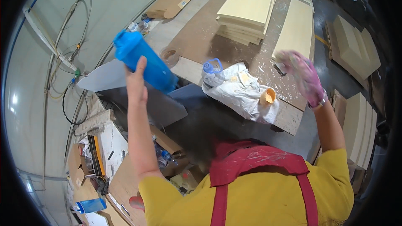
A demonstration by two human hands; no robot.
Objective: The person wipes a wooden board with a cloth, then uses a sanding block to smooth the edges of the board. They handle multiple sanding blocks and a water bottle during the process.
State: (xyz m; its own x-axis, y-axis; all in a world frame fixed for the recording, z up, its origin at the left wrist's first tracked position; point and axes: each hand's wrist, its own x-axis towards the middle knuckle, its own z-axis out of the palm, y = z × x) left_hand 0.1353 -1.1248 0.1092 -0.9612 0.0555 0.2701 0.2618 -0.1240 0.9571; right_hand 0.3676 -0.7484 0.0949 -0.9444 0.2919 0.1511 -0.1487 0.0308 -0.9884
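Note:
My bare left hand (136,84) is closed around a large translucent blue plastic bottle (153,64) with a blue lid, held up and tilted to the left. My right hand (302,77) wears a pink, stained work glove and is raised over the workbench's right edge. Its fingers are smeared, so their closing cannot be made out. Between the hands, a white cloth (240,96) lies on the bench end. On or beside it are a clear jug with a blue handle (212,66) and a small orange cup (268,96).
Pale boards (247,0) are stacked on the brown workbench (197,25), with another board (295,27) to their right. More panels (356,52) stand on the right. A cardboard piece (169,4) lies at the back left. Another blue bottle (91,205) lies at lower left. Hoses (63,37) hang along the wall.

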